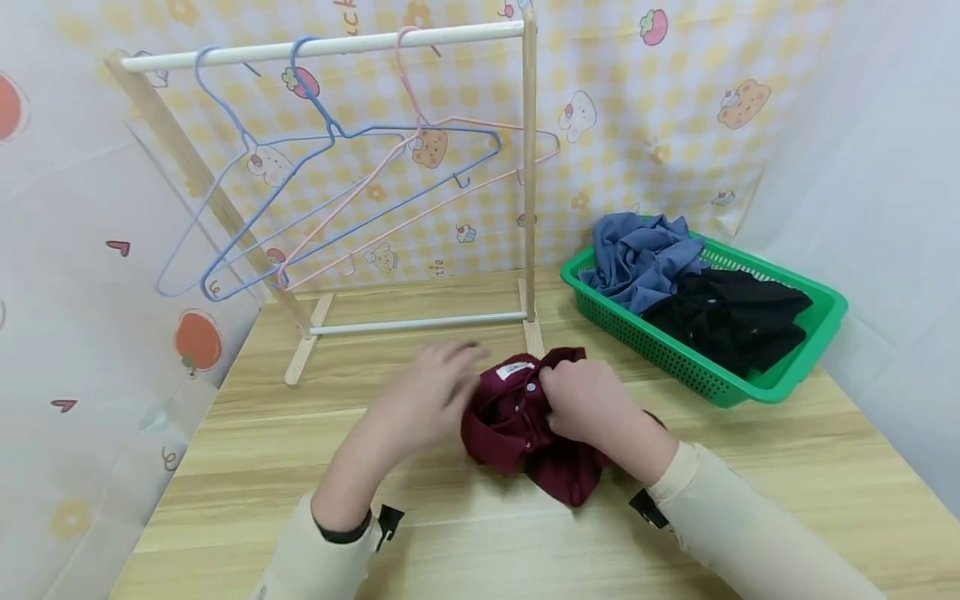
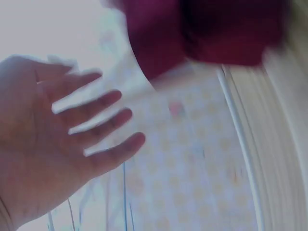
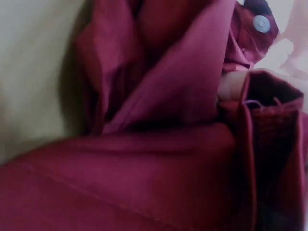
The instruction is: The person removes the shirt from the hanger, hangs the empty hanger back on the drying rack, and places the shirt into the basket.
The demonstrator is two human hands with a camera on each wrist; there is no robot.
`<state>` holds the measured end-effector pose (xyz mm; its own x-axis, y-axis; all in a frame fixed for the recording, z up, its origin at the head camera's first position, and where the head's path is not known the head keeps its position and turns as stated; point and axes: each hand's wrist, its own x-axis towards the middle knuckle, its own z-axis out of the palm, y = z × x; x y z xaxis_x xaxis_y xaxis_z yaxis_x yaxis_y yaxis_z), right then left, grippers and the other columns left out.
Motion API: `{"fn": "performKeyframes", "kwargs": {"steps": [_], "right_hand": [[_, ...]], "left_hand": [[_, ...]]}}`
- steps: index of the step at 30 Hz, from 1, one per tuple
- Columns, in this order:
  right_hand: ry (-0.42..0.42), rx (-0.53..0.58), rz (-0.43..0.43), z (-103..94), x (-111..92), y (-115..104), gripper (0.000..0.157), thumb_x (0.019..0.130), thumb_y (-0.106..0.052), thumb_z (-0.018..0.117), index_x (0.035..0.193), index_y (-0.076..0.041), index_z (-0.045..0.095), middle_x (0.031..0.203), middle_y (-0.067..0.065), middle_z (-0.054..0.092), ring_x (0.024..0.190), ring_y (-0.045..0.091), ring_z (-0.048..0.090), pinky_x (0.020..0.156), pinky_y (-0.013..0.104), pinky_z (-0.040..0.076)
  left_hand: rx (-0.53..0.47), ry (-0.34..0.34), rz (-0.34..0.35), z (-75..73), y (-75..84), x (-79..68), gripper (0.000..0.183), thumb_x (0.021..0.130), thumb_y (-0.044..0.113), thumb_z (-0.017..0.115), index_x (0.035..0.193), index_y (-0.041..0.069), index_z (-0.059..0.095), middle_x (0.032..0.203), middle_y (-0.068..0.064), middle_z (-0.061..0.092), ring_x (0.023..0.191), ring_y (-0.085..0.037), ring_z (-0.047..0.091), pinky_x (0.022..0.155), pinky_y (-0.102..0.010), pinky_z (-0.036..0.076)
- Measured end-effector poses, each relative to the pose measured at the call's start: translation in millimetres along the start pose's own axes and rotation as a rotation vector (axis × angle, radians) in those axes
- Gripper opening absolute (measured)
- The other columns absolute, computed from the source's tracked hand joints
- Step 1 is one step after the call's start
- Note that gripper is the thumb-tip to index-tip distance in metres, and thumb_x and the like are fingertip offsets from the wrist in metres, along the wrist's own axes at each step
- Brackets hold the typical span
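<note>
A crumpled maroon shirt (image 1: pixel 564 477) with light buttons and a white neck label (image 1: pixel 514 370) is bunched over the middle of the table. My right hand (image 1: pixel 587 400) grips it near the collar, fingers curled into the fabric. To the left of the collar, my left hand (image 1: pixel 427 392) is blurred and holds nothing. In the left wrist view that hand (image 2: pixel 53 125) has its fingers spread, apart from the maroon cloth (image 2: pixel 159 38). Maroon folds (image 3: pixel 168 168) fill much of the right wrist view, where a pale button (image 3: pixel 261 23) shows and most of the right hand is hidden.
Behind stands a wooden rack (image 1: pixel 529 167) with a white top rail (image 1: pixel 337 47). Two blue hangers (image 1: pixel 330 125) and a pink hanger (image 1: pixel 420 125) hang from it. At the right, a green basket (image 1: pixel 817 333) holds blue cloth (image 1: pixel 641 258) and black cloth (image 1: pixel 727 321).
</note>
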<state>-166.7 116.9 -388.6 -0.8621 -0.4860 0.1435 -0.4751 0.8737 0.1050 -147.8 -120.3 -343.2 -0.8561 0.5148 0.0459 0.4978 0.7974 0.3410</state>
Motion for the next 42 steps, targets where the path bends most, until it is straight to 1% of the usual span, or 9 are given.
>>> {"fn": "performKeyframes", "kwargs": {"steps": [3, 7, 12, 18, 22, 30, 32, 37, 42], "right_hand": [[-0.074, 0.005, -0.026, 10.3, 7, -9, 0.029, 0.082, -0.035, 0.082, 0.093, -0.009, 0.076, 0.080, 0.009, 0.074, 0.069, 0.030, 0.070, 0.058, 0.049, 0.058], [-0.119, -0.001, -0.067, 22.5, 13, -15, 0.044, 0.084, -0.043, 0.082, 0.114, -0.011, 0.081, 0.111, 0.013, 0.077, 0.099, 0.033, 0.071, 0.078, 0.053, 0.062], [-0.078, 0.091, -0.151, 44.1, 8, -7, 0.074, 0.083, -0.058, 0.078, 0.135, -0.007, 0.069, 0.159, 0.020, 0.047, 0.142, 0.039, 0.050, 0.106, 0.061, 0.051], [-0.192, 0.239, -0.250, 52.9, -19, 9, 0.126, 0.074, -0.087, 0.071, 0.169, -0.018, 0.027, 0.177, 0.022, 0.019, 0.160, 0.041, 0.032, 0.125, 0.063, 0.036], [-0.293, 0.226, -0.262, 48.3, -32, 22, 0.146, 0.064, -0.091, 0.078, 0.173, -0.027, 0.005, 0.180, 0.020, 0.005, 0.160, 0.043, 0.032, 0.119, 0.064, 0.042], [-0.249, 0.219, -0.239, 47.1, -28, 32, 0.128, 0.078, -0.072, 0.083, 0.173, -0.020, 0.013, 0.155, 0.020, 0.053, 0.133, 0.037, 0.059, 0.106, 0.053, 0.055], [-0.218, 0.138, -0.265, 48.2, -28, 31, 0.120, 0.082, -0.073, 0.078, 0.172, -0.020, 0.020, 0.140, 0.015, 0.063, 0.124, 0.032, 0.061, 0.101, 0.051, 0.055], [-0.174, 0.002, -0.283, 49.3, -34, 30, 0.108, 0.086, -0.072, 0.075, 0.170, -0.025, 0.027, 0.130, 0.010, 0.065, 0.123, 0.030, 0.057, 0.098, 0.052, 0.053], [-0.167, 0.027, -0.275, 47.6, -36, 28, 0.109, 0.086, -0.060, 0.082, 0.169, -0.016, 0.028, 0.127, 0.014, 0.065, 0.120, 0.031, 0.062, 0.099, 0.050, 0.056]], "left_hand": [[0.078, -0.132, 0.035, 18.5, 16.7, 1.9, 0.084, 0.102, 0.056, 0.065, 0.167, 0.013, 0.034, 0.177, -0.014, 0.026, 0.163, -0.043, 0.024, 0.126, -0.067, 0.031], [0.184, -0.331, -0.039, 55.6, 23.6, 9.4, 0.117, 0.093, 0.073, 0.066, 0.172, 0.009, 0.008, 0.180, -0.014, 0.010, 0.166, -0.043, 0.014, 0.123, -0.074, 0.029], [0.258, -0.349, -0.098, 80.3, 13.3, 19.2, 0.103, 0.100, 0.067, 0.059, 0.171, 0.008, 0.014, 0.178, -0.014, 0.022, 0.164, -0.040, 0.027, 0.121, -0.069, 0.037], [0.328, -0.379, -0.053, 82.5, 2.7, 16.2, 0.083, 0.106, 0.059, 0.055, 0.168, 0.010, 0.031, 0.175, -0.013, 0.031, 0.162, -0.037, 0.033, 0.118, -0.065, 0.043], [0.319, -0.351, -0.010, 79.5, -6.5, 13.4, 0.069, 0.107, 0.053, 0.058, 0.164, 0.019, 0.039, 0.173, -0.007, 0.035, 0.159, -0.039, 0.036, 0.114, -0.066, 0.047], [0.156, -0.401, 0.051, 73.3, -17.6, 23.9, 0.062, 0.100, 0.035, 0.072, 0.153, 0.019, 0.045, 0.179, -0.005, 0.021, 0.166, -0.037, 0.020, 0.118, -0.074, 0.037], [0.134, -0.419, 0.073, 76.9, -18.2, 25.3, 0.062, 0.098, 0.037, 0.073, 0.149, 0.016, 0.044, 0.175, -0.006, 0.031, 0.163, -0.031, 0.029, 0.119, -0.073, 0.037], [0.162, -0.366, 0.102, 85.0, -16.7, 23.7, 0.084, 0.091, 0.055, 0.080, 0.153, 0.014, 0.040, 0.156, -0.008, 0.051, 0.142, -0.024, 0.055, 0.111, -0.062, 0.050], [0.140, -0.299, 0.102, 86.0, -14.8, 25.7, 0.112, 0.085, 0.052, 0.088, 0.168, 0.015, 0.021, 0.163, -0.013, 0.047, 0.143, -0.028, 0.056, 0.105, -0.052, 0.057]]}}
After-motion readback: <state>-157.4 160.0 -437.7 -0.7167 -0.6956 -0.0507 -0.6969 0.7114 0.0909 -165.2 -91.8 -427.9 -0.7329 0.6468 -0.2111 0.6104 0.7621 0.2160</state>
